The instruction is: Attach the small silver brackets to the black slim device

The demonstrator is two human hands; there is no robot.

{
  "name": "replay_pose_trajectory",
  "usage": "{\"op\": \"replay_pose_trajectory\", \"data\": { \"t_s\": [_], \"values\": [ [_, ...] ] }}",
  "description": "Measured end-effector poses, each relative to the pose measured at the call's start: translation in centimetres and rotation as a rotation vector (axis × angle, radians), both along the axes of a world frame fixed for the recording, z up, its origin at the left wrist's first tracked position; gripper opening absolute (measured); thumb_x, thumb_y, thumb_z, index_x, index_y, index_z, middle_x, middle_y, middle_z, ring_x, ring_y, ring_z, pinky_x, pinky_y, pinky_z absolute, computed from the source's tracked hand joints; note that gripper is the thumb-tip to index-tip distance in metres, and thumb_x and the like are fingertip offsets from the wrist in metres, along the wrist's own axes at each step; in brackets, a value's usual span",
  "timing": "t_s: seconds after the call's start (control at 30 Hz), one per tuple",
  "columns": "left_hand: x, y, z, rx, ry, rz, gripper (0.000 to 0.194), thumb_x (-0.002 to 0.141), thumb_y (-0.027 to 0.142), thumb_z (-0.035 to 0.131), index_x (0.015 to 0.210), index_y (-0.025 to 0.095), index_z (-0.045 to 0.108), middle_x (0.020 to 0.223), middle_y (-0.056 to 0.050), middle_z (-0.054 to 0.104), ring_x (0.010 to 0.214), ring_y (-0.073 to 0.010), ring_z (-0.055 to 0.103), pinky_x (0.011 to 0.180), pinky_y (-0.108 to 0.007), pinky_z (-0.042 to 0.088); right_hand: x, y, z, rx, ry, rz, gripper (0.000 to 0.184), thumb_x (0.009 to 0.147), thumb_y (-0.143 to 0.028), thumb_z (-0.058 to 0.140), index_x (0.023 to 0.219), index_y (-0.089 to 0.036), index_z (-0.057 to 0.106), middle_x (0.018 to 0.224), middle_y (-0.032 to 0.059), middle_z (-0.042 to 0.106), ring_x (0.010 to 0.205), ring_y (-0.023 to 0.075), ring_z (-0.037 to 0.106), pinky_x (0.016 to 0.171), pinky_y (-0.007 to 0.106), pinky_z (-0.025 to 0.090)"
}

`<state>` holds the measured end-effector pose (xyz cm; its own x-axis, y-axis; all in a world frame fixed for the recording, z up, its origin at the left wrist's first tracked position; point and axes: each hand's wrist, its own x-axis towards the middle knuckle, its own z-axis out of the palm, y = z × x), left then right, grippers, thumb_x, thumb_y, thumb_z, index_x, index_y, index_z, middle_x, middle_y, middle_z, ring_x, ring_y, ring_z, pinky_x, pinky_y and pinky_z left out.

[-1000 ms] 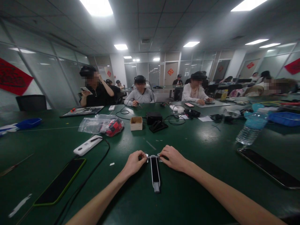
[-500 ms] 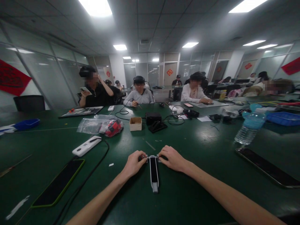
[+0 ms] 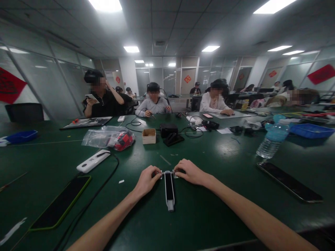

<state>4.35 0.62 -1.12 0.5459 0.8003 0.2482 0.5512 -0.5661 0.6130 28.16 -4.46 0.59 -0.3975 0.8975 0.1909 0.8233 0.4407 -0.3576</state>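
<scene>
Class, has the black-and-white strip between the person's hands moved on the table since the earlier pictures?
No. The strip keeps its distance from the small white scrap; only the view has shifted.

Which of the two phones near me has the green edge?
The phone on your left has it; the other phone, on your right near the water bottle, has a dark edge.

A head-worn camera faces forward and down, seemingly near both hands (image 3: 146,181).
</scene>
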Motion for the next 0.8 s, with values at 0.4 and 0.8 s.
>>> {"op": "replay_pose_trajectory", "data": {
  "t_s": [0.4, 0.8],
  "values": [
    [-0.1, 0.4, -0.9, -0.016, -0.007, -0.009, 0.017, 0.081, 0.032, 0.053, 0.085, 0.019, 0.064, 0.080, -0.003, 0.061, 0.073, -0.0188, 0.055, 0.068, -0.028, 0.042, 8.1, 0.2, 2.1, -0.208, -0.171, -0.245, 0.019, 0.080, -0.027, 0.059, 0.096, -0.020, 0.067, 0.087, 0.0053, 0.066, 0.074, 0.0169, 0.060, 0.064, 0.026, 0.043],
    [-0.1, 0.0, -0.2, 0.001, 0.002, -0.023, 0.015, 0.081, 0.029, 0.053, 0.082, 0.019, 0.063, 0.078, -0.003, 0.060, 0.071, -0.0180, 0.055, 0.066, -0.027, 0.041, 4.1, -0.1, 1.8, -0.153, 0.031, -0.107, 0.018, 0.084, -0.027, 0.053, 0.094, -0.017, 0.065, 0.092, 0.0046, 0.064, 0.079, 0.0156, 0.058, 0.070, 0.027, 0.046]
  ]
}}
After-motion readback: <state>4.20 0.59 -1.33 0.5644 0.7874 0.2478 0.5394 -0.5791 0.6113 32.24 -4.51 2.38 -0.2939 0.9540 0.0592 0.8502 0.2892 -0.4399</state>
